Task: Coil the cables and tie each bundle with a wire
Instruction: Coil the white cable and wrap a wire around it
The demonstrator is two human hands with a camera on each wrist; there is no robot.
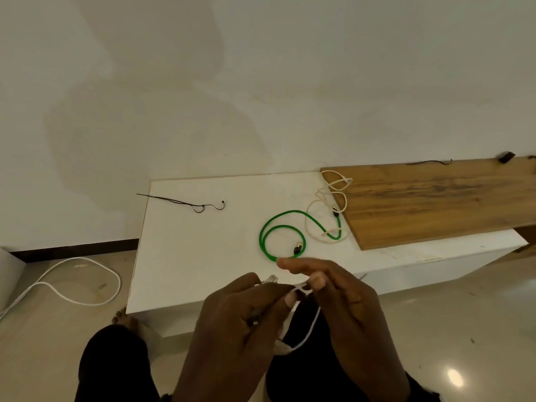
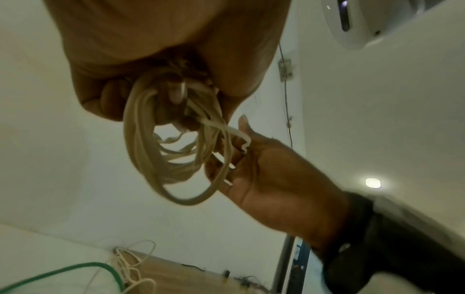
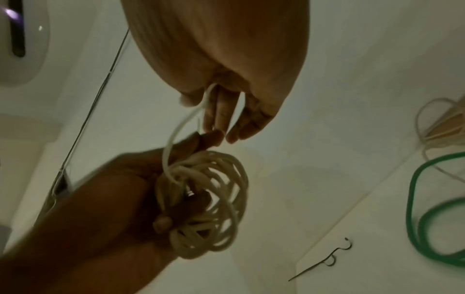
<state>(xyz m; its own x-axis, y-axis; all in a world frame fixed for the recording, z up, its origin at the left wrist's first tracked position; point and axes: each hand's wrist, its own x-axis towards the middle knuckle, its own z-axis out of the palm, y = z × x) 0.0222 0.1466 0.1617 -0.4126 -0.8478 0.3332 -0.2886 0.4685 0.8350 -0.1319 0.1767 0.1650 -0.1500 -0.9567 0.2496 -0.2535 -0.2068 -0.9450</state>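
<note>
Light, springy cream coiled cable bundle (image 3: 203, 201) clenched in left hand (image 1: 237, 323), thin white tie wire (image 3: 176, 131) pinched by right hand (image 1: 342, 300); best cinched across gathered loops.

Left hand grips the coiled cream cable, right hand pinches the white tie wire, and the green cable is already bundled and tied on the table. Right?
Not quite. The head view shows the green cable lying loose and untied on the white table. The left hand grips the coiled cream cable; the right hand pinches the white tie wire.
</note>
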